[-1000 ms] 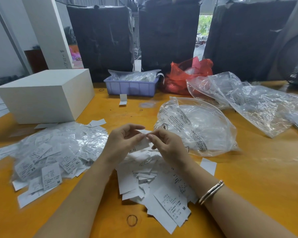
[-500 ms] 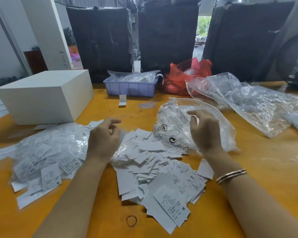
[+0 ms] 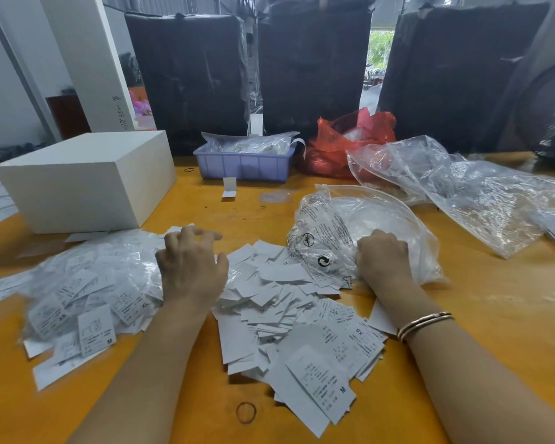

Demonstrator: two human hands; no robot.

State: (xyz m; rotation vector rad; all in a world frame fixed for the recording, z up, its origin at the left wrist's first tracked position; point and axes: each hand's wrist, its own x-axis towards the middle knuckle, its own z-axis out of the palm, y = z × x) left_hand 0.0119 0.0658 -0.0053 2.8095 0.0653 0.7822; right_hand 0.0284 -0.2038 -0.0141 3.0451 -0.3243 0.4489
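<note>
A heap of loose white size labels [image 3: 285, 315] lies on the orange table [image 3: 500, 315] between my forearms. To its left spreads a pile of labels sealed in small clear sleeves [image 3: 87, 293]. My left hand [image 3: 189, 267] hovers at that pile's right edge, fingers spread and bent, with nothing seen in it. A crumpled clear plastic bag with black print [image 3: 343, 219] sits right of the loose heap. My right hand [image 3: 383, 257] grips the bag's near side, fingers curled into the plastic. Two thin bangles circle my right wrist.
A white box [image 3: 87, 181] stands at the back left. A lilac tray [image 3: 244, 165] of small bags, a red plastic bag [image 3: 343, 139] and a large clear bag [image 3: 462, 193] line the back. A rubber band [image 3: 246, 412] lies near the front edge.
My hands, together over the loose heap pinching a label a second ago, have parted. The left went to the sleeved pile; the right went to the printed bag and closed on it.
</note>
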